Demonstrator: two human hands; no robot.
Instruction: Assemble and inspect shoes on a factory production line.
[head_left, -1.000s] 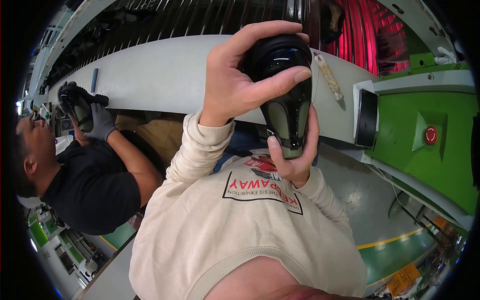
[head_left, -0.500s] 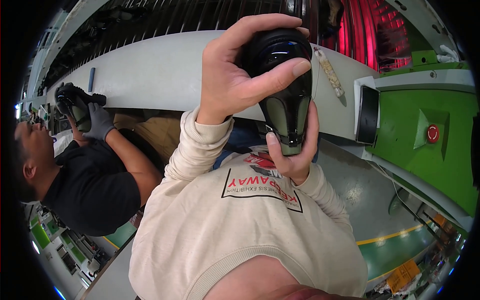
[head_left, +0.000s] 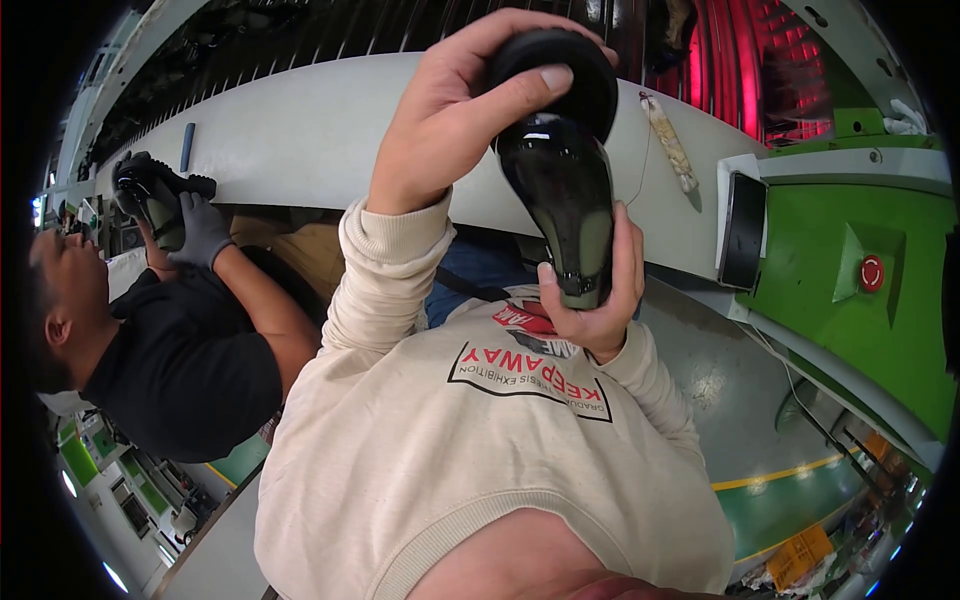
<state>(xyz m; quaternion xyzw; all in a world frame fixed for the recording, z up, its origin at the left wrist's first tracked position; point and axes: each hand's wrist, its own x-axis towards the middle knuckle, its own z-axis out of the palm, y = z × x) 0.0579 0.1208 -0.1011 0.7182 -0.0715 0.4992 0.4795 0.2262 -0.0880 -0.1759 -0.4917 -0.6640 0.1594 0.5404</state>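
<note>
Between both hands, over the near edge of the white work table (head_left: 340, 120), I hold a boot (head_left: 550, 170) with glossy black parts and olive-green panels. My left hand (head_left: 430, 130) is closed on its far end, thumb lying across the thick black sole (head_left: 600, 85) and fingers round the far side. Lower down, my right hand (head_left: 597, 318) grips the narrower olive end close to my shirt, with its thumb on the left and fingers on the right.
At left, a co-worker in grey gloves (head_left: 203, 230) holds a similar boot (head_left: 155, 195). A blue bar (head_left: 188, 147) and a cream-coloured stick (head_left: 672, 145) with a thin cord lie on the table. At right stand a dark tablet-like panel (head_left: 741, 230) and a green machine with a red button (head_left: 872, 273).
The boot's far end has tilted, so more of the black sole shows. My left hand has shifted up and left with it, while the right keeps its grip at the lower end.
</note>
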